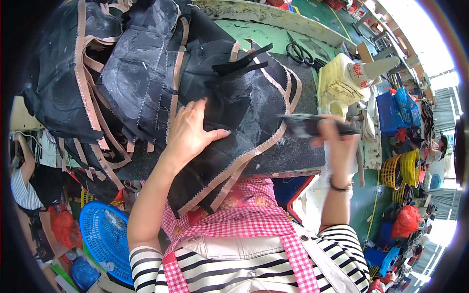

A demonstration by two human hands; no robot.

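My left hand (190,129) lies flat on a black sewn panel (229,141), thumb stretched out and a ring on one finger. Tan stitched tape edges the panel, and whitish smears mark it. My right hand (334,136) grips a dark elongated tool (305,126) at the panel's right edge; motion blurs it, so its kind is unclear. Two narrow black strips (242,63) stick up at the panel's far side. More black panels (137,73) with tan edges and whitish smears are heaped to the left. The front part of my panel hangs over the table edge.
Black-handled scissors (299,52) lie at the back of the table. To the right stands a yellowish, stained container (334,80) with a pale bottle (369,71) beside it. A blue plastic basket (105,239) sits low at the left. Another person's arm (25,156) shows at far left.
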